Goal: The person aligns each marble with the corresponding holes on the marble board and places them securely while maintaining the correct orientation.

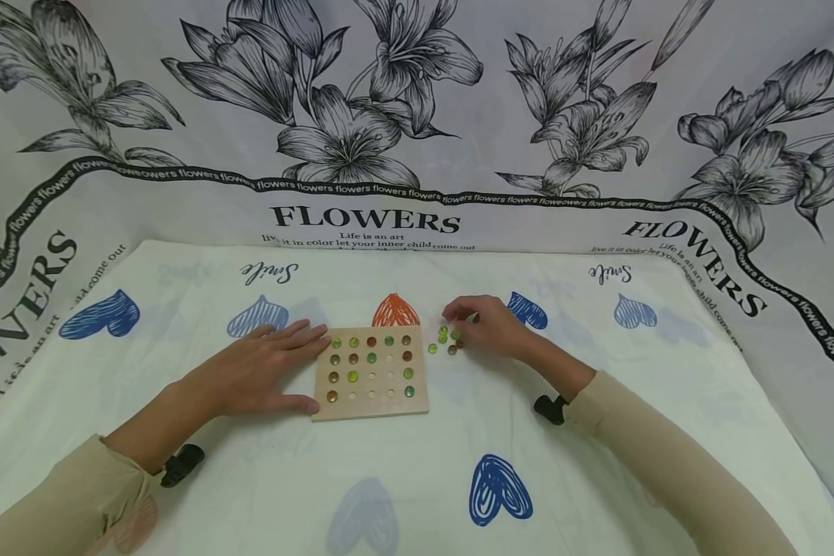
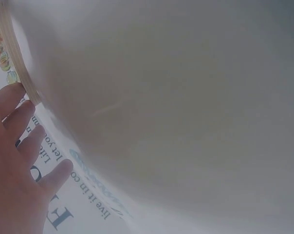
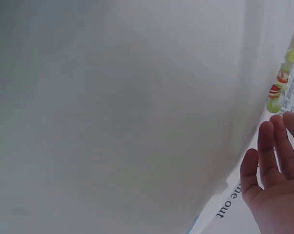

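Note:
A light wooden board [image 1: 370, 408] with rows of round hollows lies flat on the cloth. Green and brown glass marbles sit in most hollows; several hollows in the lower middle are bare. My left hand [image 1: 264, 371] lies flat with spread fingers, its fingertips and thumb at the board's left edge. To the right of the board is a small cluster of loose marbles [image 1: 432, 349], green and brown. Over that cluster my right hand [image 1: 489, 324] hovers with loosely bent fingers. In the right wrist view, the fingertips are right beside the marbles [image 3: 274, 91], and nothing shows between them.
A white cloth [image 1: 250, 479] printed with hearts covers the table. Behind it hangs a flower-printed cloth [image 1: 500, 224]. An orange heart print [image 1: 395, 310] shows behind the board. Black straps with small black devices [image 1: 183, 465] sit at both wrists.

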{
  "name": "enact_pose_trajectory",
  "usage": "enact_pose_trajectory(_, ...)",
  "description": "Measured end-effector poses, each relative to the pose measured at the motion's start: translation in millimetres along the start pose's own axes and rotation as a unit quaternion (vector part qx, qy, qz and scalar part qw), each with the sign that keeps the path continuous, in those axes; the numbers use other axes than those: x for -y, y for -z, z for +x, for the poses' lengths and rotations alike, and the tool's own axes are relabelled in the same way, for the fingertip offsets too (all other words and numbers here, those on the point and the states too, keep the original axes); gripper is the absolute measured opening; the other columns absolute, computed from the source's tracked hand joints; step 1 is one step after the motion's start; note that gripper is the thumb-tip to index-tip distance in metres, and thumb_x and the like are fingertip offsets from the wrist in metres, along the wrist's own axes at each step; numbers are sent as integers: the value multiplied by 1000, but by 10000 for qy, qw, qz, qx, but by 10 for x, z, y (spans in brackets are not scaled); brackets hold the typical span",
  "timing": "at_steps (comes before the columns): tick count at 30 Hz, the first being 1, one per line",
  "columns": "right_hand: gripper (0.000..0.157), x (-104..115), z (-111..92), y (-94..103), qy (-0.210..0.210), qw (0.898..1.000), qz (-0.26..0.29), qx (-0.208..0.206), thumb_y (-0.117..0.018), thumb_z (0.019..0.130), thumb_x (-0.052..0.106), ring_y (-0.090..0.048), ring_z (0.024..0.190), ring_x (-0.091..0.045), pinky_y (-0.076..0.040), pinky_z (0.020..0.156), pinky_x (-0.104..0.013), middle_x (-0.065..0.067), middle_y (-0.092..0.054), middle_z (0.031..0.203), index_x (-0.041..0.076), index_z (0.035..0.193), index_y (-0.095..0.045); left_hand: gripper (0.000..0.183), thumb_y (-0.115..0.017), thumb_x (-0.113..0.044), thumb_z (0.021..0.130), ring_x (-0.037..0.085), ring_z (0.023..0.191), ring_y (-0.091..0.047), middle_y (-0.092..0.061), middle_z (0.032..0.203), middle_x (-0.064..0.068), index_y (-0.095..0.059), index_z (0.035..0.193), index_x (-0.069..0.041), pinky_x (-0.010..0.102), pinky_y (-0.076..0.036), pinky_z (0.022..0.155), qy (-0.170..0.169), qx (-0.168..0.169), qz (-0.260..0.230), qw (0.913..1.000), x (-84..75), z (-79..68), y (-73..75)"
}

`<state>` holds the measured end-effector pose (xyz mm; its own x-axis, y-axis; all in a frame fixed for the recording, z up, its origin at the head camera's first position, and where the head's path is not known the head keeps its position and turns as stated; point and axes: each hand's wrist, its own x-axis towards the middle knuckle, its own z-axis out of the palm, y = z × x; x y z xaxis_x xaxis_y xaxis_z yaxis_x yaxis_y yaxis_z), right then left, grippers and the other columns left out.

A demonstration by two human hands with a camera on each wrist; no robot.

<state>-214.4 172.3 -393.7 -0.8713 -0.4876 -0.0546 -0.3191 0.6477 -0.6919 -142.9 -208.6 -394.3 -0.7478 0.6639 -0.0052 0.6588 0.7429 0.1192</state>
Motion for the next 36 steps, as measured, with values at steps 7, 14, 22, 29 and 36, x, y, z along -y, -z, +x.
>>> enact_pose_trajectory(7,24,-30,-41,29,-18,9998,27,192,-63,92,-3,-64,103,-18,-53,92,-37,-2,-72,107,8,112,-71,97,-50,-82,82,35,143,-38,-41,156,4,-44,152,-15,63,-37,106,12,5,-5,10000,-1,-5,7)
enact_pose_trajectory(14,24,-59,-45,25,-95,9995,74,303,-66,91,-2,-64,102,-16,-53,91,-36,1,-72,107,10,112,-71,98,-50,-82,81,35,143,-38,-41,156,4,-43,152,-15,64,-37,106,29,30,-18,10000,3,-3,1)
enact_pose_trajectory(22,23,-72,-35,-4,5,9994,-17,331,-68,90,-1,-63,99,-16,-52,90,-35,2,-72,105,10,110,-71,98,-50,-82,81,34,143,-38,-41,156,4,-44,152,-15,63,-38,106,27,11,-23,10000,2,-5,-7)
enact_pose_trajectory(29,22,-69,-38,-5,0,9996,-50,274,-68,90,-1,-62,99,-16,-51,91,-35,2,-71,105,11,109,-71,97,-50,-82,81,34,142,-38,-41,156,4,-43,152,-15,63,-37,106,16,-2,-13,10000,1,-10,-6)
enact_pose_trajectory(36,23,-59,-42,-7,52,9999,14,123,-67,91,0,-61,101,-17,-51,92,-37,1,-70,108,11,111,-71,97,-50,-82,81,35,142,-38,-41,156,4,-44,152,-15,64,-38,105,-16,-26,35,10000,4,-8,-9)
